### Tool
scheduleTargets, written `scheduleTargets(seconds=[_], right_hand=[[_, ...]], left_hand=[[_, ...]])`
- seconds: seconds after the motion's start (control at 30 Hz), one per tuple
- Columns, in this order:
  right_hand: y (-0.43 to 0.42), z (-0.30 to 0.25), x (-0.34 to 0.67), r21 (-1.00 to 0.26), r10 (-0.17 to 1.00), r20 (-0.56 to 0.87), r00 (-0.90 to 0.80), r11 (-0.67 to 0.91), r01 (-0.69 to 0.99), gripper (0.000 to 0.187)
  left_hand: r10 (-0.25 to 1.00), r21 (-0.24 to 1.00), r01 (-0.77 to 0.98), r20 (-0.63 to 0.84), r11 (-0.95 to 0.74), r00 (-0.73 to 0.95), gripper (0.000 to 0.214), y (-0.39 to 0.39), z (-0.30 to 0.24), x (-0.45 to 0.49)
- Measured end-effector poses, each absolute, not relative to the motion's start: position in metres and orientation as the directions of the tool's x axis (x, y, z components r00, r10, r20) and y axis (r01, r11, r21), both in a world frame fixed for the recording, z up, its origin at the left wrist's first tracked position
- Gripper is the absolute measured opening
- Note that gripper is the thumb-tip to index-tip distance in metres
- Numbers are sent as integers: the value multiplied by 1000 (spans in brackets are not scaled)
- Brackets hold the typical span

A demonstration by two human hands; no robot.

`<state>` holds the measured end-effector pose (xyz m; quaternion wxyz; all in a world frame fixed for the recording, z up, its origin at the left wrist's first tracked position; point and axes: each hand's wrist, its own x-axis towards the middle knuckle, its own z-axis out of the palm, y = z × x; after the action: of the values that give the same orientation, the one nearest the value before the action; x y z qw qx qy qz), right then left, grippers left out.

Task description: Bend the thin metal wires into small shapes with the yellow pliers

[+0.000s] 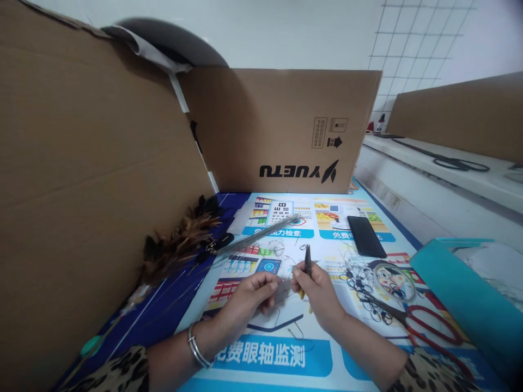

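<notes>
My left hand (255,291) is closed in a pinch on a small translucent piece (283,292), which looks like clear plastic; its exact kind does not show. Close on its right, my right hand (316,294) is wrapped round a pair of pliers (308,260), dark jaws pointing away from me and yellow handle ends below the palm. The right thumb and forefinger come together near the clear piece; whether they touch it I cannot tell. Below the hands, a bent wire (295,333) lies on the printed table cover (245,375). Beyond them rests a bundle of thin straight wires (259,235).
Right of my hands lie black wire loops (359,283), a round clear dish (394,281), red-handled scissors (435,325) and a black phone (366,237). A teal box (469,305) stands at the right edge. Brown feathers (180,239) lie left, beside cardboard walls (286,120).
</notes>
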<state>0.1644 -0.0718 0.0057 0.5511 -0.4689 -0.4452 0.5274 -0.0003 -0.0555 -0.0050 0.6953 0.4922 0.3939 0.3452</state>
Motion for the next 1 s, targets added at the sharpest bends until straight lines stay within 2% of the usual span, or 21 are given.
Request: scheduleTargets(seconds=[0.57,0.87,1.0], right_hand=[[-72,5,165,-979,998,-22,56,-10,-201,22],[-72,8,164,-977,998,-25,63,-11,-212,24],[-72,6,165,-979,998,-15,58,-3,-205,21]], left_hand=[[892,959,-96,-207,266,401,20,-56,-1,2],[897,954,-129,-200,270,393,35,-55,-3,3],[886,957,-115,-196,267,421,34,-55,-3,2]])
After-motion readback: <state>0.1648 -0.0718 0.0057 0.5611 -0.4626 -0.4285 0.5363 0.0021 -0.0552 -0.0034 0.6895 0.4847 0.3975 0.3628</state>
